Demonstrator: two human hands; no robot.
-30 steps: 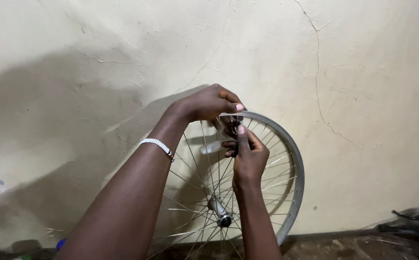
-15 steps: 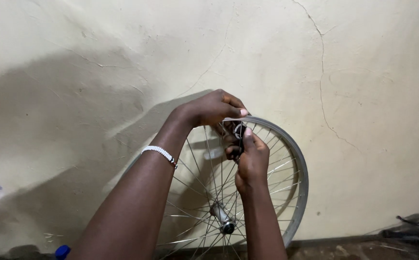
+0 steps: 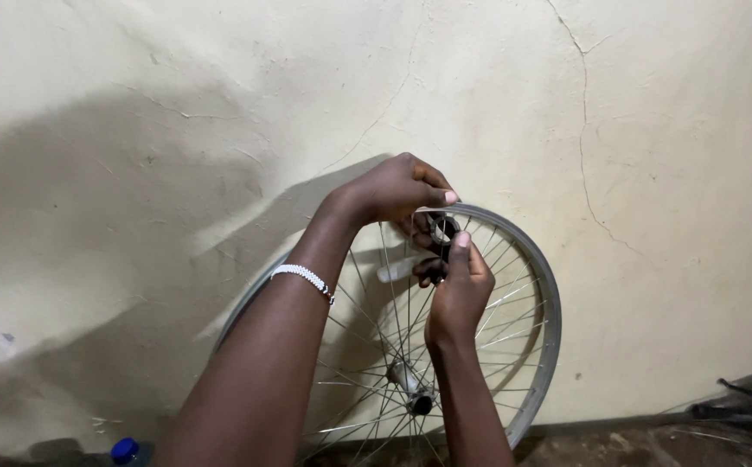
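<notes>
A silver spoked bicycle wheel (image 3: 542, 294) leans upright against a cream plastered wall. Its hub (image 3: 412, 387) shows low between my forearms. My left hand (image 3: 393, 188) reaches over the top of the rim, fingers curled down on a small dark ring-shaped part (image 3: 442, 229) held in front of the rim. My right hand (image 3: 457, 290) comes up from below, its thumb and fingers pinching the same dark part. A white bead bracelet (image 3: 303, 278) circles my left wrist. What exactly the dark part is stays unclear.
The cracked cream wall (image 3: 635, 130) fills the background. A blue bottle cap (image 3: 124, 450) peeks in at the bottom left. Dark tangled objects (image 3: 743, 402) lie on the dirt floor at the right edge.
Both hands have kept their hold on the dark part at the top of the wheel. The view has drifted slightly, shifting the hands and wheel a little to the right in frame.
</notes>
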